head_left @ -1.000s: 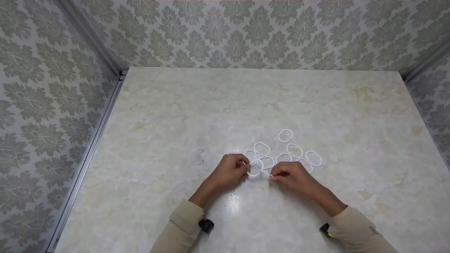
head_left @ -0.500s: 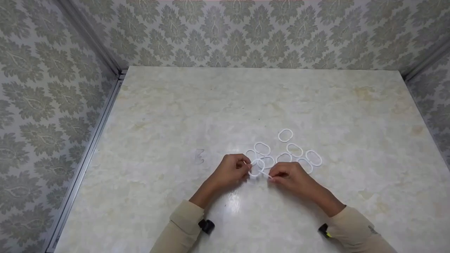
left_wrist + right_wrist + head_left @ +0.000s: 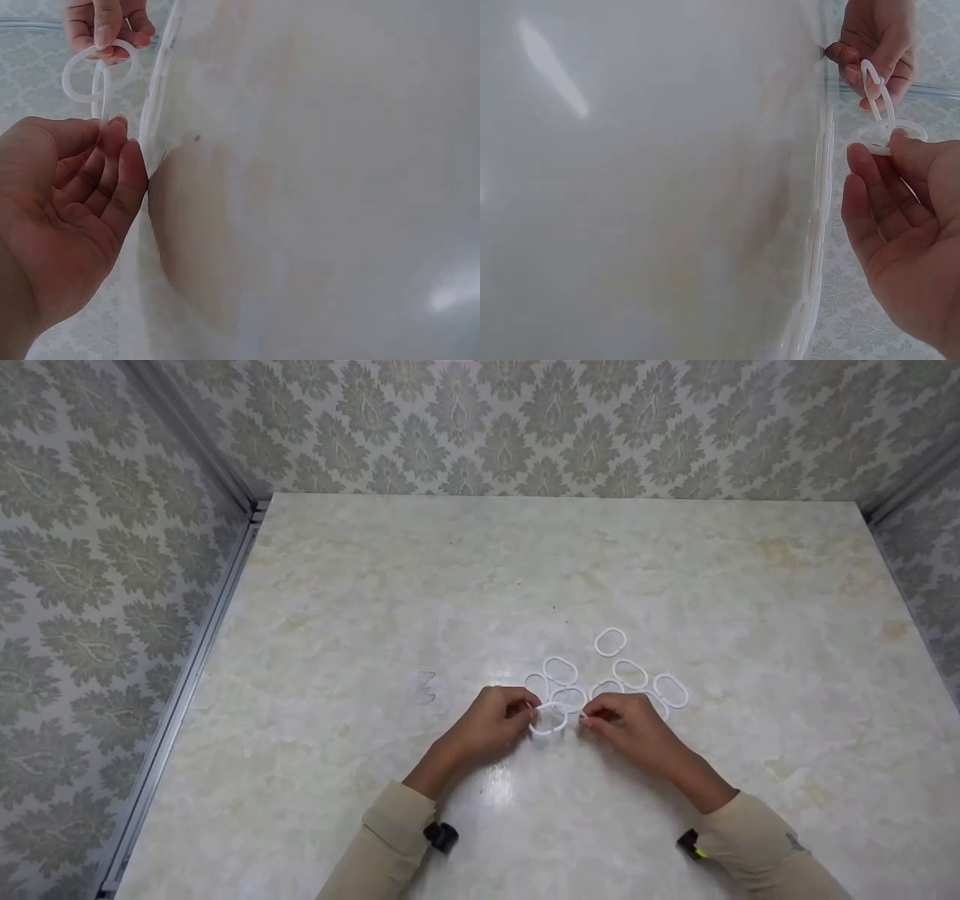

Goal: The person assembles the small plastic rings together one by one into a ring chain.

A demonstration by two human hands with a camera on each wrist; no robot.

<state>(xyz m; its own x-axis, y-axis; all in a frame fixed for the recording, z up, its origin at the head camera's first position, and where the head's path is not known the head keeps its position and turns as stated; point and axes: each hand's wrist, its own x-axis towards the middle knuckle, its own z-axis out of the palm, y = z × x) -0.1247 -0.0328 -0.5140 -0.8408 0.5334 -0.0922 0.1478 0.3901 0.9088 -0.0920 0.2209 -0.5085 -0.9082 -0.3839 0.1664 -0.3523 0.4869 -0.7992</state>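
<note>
My left hand point(image 3: 501, 720) pinches a white plastic oval ring point(image 3: 550, 733) between thumb and fingers, just above the table. A second white ring point(image 3: 922, 131) is pinched by my right hand point(image 3: 628, 727). The two rings pass through each other; in the left wrist view, the right hand's ring point(image 3: 66, 79) crosses the narrow, edge-on ring of the left hand point(image 3: 56, 195). Small hooked ends or gaps on the rings are too fine to tell. Just beyond the hands, several loose white rings point(image 3: 674, 707) lie flat on the table.
A small transparent piece with a jagged edge point(image 3: 426, 688) lies on the table left of the left hand. The pale marbled table point(image 3: 450, 585) meets patterned walls point(image 3: 506, 435) at the back and sides. A wearable device point(image 3: 441, 837) sits at each wrist.
The right hand has risen slightly and turned its ring, which now shows less. The left hand's ring has tilted flatter. The head view has shifted a little; the loose rings lie unchanged.
</note>
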